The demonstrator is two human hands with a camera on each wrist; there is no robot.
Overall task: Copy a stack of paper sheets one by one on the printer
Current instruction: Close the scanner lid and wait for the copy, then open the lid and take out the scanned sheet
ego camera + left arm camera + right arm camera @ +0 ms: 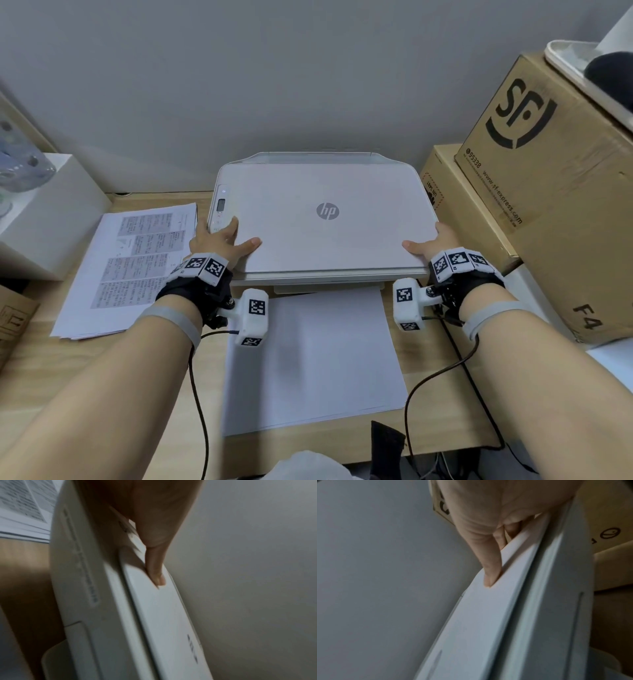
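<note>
The white HP printer [325, 219] stands at the back of the wooden desk with its lid [164, 615] down. My left hand [222, 240] lies flat on the lid's front left corner, thumb [154, 566] on top and fingers stretched toward the control panel [219, 209]. My right hand [435, 241] holds the lid's front right corner [488, 615], its thumb [489, 566] on top and its fingers curled round the side edge. A stack of printed sheets [130, 267] lies left of the printer. One white sheet [311, 356] lies face down in front of it.
Two cardboard boxes [548, 205] are stacked close against the printer's right side. A white box [51, 212] stands at the left behind the paper stack. Wrist camera cables [428, 377] trail over the desk's front edge [102, 377]. A grey wall rises just behind the printer.
</note>
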